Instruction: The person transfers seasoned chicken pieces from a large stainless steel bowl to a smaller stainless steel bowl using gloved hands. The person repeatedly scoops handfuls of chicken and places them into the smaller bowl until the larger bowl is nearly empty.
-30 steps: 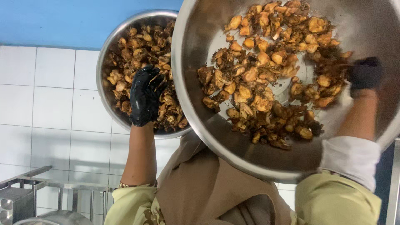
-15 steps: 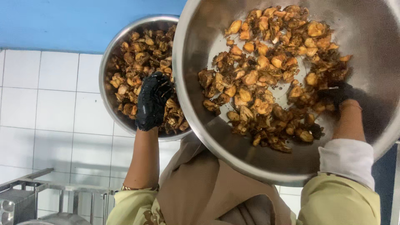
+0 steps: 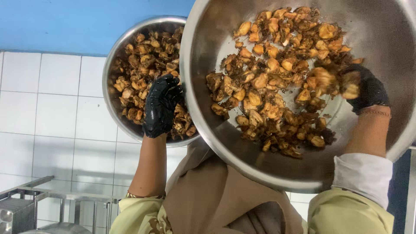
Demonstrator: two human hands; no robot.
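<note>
Gloved right hand (image 3: 366, 89) seemingly scoops fried pieces (image 3: 277, 78).

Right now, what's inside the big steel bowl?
The big steel bowl holds browned fried pieces; the right hand, black-gloved, grabs some. The bowl floor under the pile is hidden.

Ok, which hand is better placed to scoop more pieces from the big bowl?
Right, probably. The right hand is already inside the large bowl, apparently gripping browned pieces. The left hand rests in the smaller bowl, outside the large bowl's rim.
</note>
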